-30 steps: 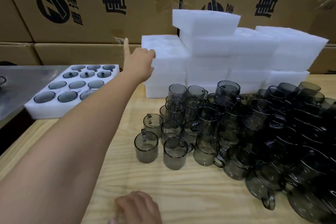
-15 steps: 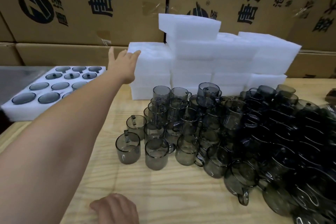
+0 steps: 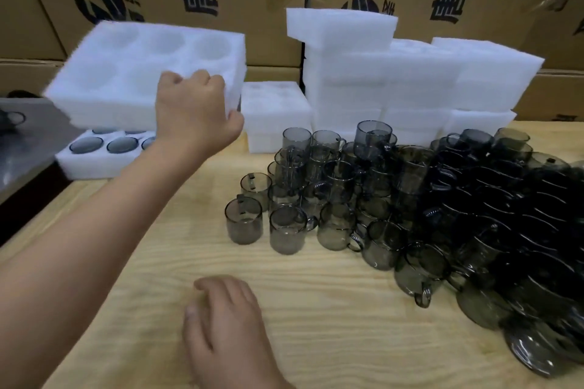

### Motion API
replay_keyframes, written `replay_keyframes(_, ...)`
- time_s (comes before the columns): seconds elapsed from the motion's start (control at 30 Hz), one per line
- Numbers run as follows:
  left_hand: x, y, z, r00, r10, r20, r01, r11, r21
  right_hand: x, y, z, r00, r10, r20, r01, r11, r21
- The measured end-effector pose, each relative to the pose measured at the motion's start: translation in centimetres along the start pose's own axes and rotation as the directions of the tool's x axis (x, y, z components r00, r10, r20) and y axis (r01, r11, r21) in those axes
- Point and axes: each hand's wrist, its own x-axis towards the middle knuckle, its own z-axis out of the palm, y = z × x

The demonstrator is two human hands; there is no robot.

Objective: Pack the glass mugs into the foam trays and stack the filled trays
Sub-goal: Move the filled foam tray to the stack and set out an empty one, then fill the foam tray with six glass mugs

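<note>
Upper left: the left hand [image 3: 196, 110] holds an empty foam tray [image 3: 126, 73] in its fingers, above the filled tray [image 3: 79, 166]. The right hand [image 3: 227, 325] lies loose on the counter [image 3: 316, 309]. Next, I think, set it down and add glass mugs [image 3: 316, 199].

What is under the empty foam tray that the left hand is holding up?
A filled foam tray lies below it; a few mug rims show at its front. The lifted tray hides the rest.
</note>
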Motion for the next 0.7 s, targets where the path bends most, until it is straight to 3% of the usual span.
replay_keyframes(0.07, -3.1, 1.3, -3.3, 0.997, -0.022, 0.08, 0.016, 0.997, 0.081, 0.1, -0.5, -1.1, 0.989, 0.124, 0.086, -0.145, 0.936, 0.321)
replay_keyframes(0.13, -6.1, 2.9, -6.5, 0.975, -0.059, 0.214, 0.017, 0.981, 0.196, 0.4, -0.3, -2.4, 0.964, 0.26, -0.052, -0.196, 0.832, 0.519)
replay_keyframes(0.23, -10.3, 5.4, -10.1, 0.905, -0.027, 0.426, -0.107, 0.952, 0.288, 1.3, 0.8, -4.7, 0.843, 0.473, -0.255, -0.184, 0.7, 0.69)
replay_keyframes(0.3, -13.2, 7.0, -11.5, 0.824, 0.063, 0.562, -0.222, 0.95, 0.219, 1.8, 1.9, -6.4, 0.823, 0.535, -0.191, -0.204, 0.592, 0.78)
replay_keyframes(0.37, -15.8, 8.7, -12.0, 0.71, 0.176, 0.682, -0.314, 0.946, 0.084, 1.9, 2.7, -7.7, 0.885, 0.466, 0.007, -0.286, 0.53, 0.798)
replay_keyframes(0.47, -18.5, 10.6, -12.3, 0.548, 0.295, 0.782, -0.343, 0.933, -0.111, 1.0, 3.0, -8.3, 0.895, 0.328, 0.301, -0.444, 0.606, 0.66)
replay_keyframes(0.53, -19.5, 10.6, -12.4, 0.479, 0.357, 0.802, -0.307, 0.924, -0.228, 0.3, 3.5, -8.7, 0.915, 0.261, 0.309, -0.389, 0.776, 0.497)
replay_keyframes(0.6, -19.3, 9.0, -12.5, 0.52, 0.499, 0.693, -0.212, 0.862, -0.461, -0.4, 4.1, -9.3, 0.934, 0.223, 0.281, -0.328, 0.848, 0.416)
replay_keyframes(0.63, -18.6, 7.8, -12.7, 0.604, 0.553, 0.574, -0.165, 0.791, -0.589, -0.5, 4.3, -9.8, 0.931, 0.241, 0.275, -0.34, 0.846, 0.41)
replay_keyframes(0.7, -17.3, 4.8, -11.9, 0.801, 0.513, 0.308, -0.224, 0.735, -0.64, -0.6, 4.7, -10.6, 0.924, 0.287, 0.251, -0.365, 0.855, 0.368)
